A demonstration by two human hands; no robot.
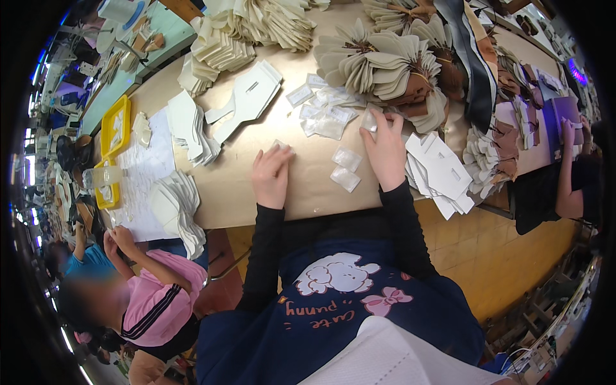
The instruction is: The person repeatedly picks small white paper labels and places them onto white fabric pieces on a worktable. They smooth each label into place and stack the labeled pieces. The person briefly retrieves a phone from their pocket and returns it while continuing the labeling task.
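My right hand (387,147) pinches a small clear packet (369,120) between thumb and fingers, at the right edge of a loose pile of similar packets (327,112). On the bare table to the left, the fingers of my left hand (271,174) are bent and close together. A bit of something small and whitish (278,144) shows at their tips, mostly covered. Two more clear packets, one farther (347,158) and one nearer (344,179), lie between my hands, closer to the right one.
White cut pieces are stacked left (247,96) and right (443,170) on the table (250,208). Beige and brown bundles (391,64) fill the far side. Yellow trays (115,125) stand at the left, near a seated person in pink (160,282). Another person's arm (568,167) shows far right.
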